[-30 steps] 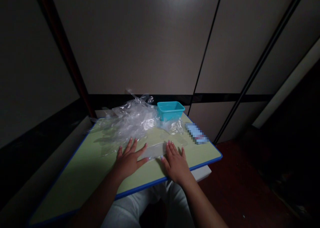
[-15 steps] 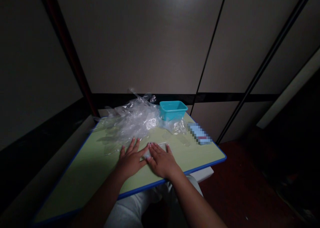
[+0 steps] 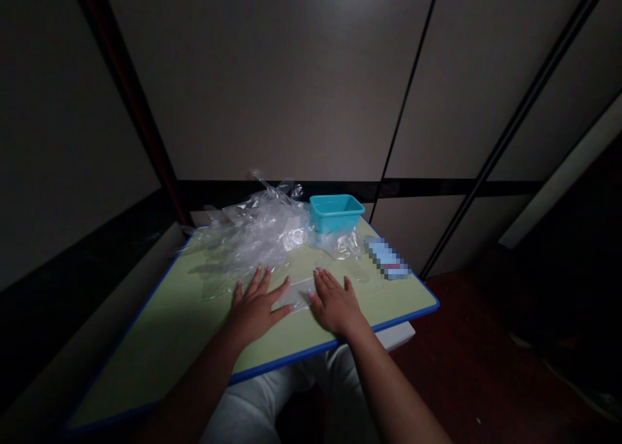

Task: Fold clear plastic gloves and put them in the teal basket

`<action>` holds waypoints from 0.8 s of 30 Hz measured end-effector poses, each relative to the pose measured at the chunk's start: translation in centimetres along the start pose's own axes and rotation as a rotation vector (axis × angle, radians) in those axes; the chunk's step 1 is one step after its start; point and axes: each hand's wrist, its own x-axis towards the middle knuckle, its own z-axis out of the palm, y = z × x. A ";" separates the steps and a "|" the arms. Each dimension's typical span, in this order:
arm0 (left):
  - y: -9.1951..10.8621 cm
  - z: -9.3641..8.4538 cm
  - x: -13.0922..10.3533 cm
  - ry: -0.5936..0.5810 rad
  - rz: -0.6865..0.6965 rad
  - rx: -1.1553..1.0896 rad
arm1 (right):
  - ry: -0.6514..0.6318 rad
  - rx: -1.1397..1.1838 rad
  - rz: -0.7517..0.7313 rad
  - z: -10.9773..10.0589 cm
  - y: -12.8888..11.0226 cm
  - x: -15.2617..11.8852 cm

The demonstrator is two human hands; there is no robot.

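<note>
A flat strip of clear plastic film, perhaps a folded bag or glove, lies on the tabletop between my hands. My left hand rests palm down with fingers spread, its thumb and index fingertip at the strip's left end. Over the right end lies my right hand, also flat, its fingers stretched forward and its thumb apart. Beyond my left hand is a loose heap of clear plastic, crumpled and shiny. More thin clear film lies flat beyond my right hand.
The green table has a blue edge and stands against panelled doors. At its back sits a turquoise plastic basket, with crumpled clear plastic in front of it. A pixelated light-blue object lies near the right edge.
My right hand has slid to the right, away from my left hand, uncovering more of the plastic strip. My left hand has stayed in place.
</note>
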 end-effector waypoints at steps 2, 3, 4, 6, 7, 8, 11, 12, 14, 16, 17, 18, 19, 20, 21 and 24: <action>0.0 0.0 0.0 -0.002 0.002 0.002 | 0.001 -0.010 0.016 0.0 0.3 -0.1; 0.0 -0.1 0.0 -0.002 0.001 0.003 | 0.005 -0.015 0.019 0.0 0.5 -0.2; 0.0 -0.1 0.0 -0.003 0.000 0.006 | 0.007 -0.019 0.018 -0.1 0.6 -0.2; 0.0 -0.2 0.0 -0.009 -0.003 0.010 | -0.001 -0.026 0.002 -0.1 0.8 -0.2; 0.0 -0.2 0.0 -0.011 -0.004 0.012 | -0.014 -0.027 -0.013 -0.2 0.9 -0.2; 0.0 -0.2 0.0 -0.014 -0.005 0.013 | -0.033 -0.027 -0.032 -0.4 1.1 -0.2; -0.1 -0.3 0.0 -0.021 -0.008 0.010 | -0.076 -0.021 -0.093 -0.7 1.6 -0.3; -0.2 -0.3 0.1 -0.027 -0.011 0.009 | -0.074 -0.020 -0.109 -0.7 1.8 -0.3; -0.5 -0.3 0.2 -0.041 -0.019 0.013 | -0.048 -0.022 -0.128 -0.7 2.1 -0.4; -0.7 -0.5 0.3 -0.049 -0.030 0.027 | -0.014 -0.028 -0.135 -0.4 2.1 -0.5; -0.7 -0.7 0.3 -0.047 -0.034 0.040 | -0.002 -0.030 -0.135 -0.3 2.1 -0.5; -0.6 -0.8 0.3 -0.037 -0.035 0.057 | 0.005 -0.031 -0.134 -0.2 2.1 -0.5; -0.3 -1.1 0.2 -0.021 -0.031 0.078 | 0.010 -0.031 -0.133 -0.1 2.0 -0.6; 0.1 -1.3 0.1 -0.001 -0.024 0.099 | 0.015 -0.029 -0.131 0.0 2.0 -0.6; 0.7 -1.5 -0.1 0.020 -0.012 0.115 | 0.020 -0.026 -0.130 0.1 2.0 -0.6; 3.5 -2.1 -0.5 0.031 0.034 0.082 | 0.035 -0.021 -0.137 0.1 1.9 -0.6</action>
